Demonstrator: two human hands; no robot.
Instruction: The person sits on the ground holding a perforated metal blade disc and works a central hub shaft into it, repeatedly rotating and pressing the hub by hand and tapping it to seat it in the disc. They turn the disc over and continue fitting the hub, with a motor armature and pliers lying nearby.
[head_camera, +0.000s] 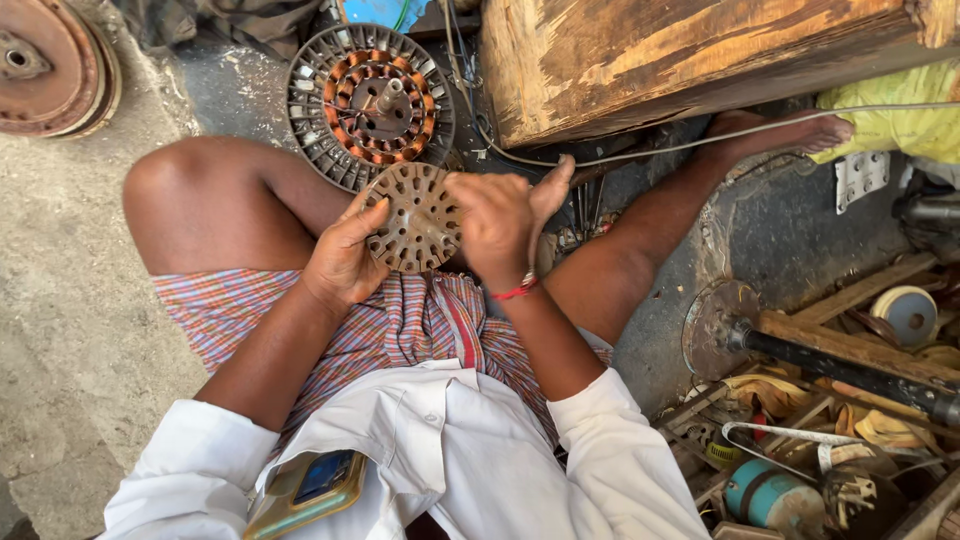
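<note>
I sit on the floor and hold a round, slotted metal stator core (415, 218) up in front of my lap. My left hand (343, 258) grips its left rim from below. My right hand (497, 222) closes over its right edge, with a red thread band on the wrist. Just beyond the core a round motor housing with copper windings (368, 102) lies on the ground, with a shaft sticking up from its middle.
A heavy wooden block (690, 55) lies at top right, with thin wires (720, 140) running under it. A rusty disc (50, 65) rests at top left. Right of my knee are a winding spindle (790, 345), a teal spool (770, 495), tape and scraps. A phone sits in my shirt pocket (310, 488).
</note>
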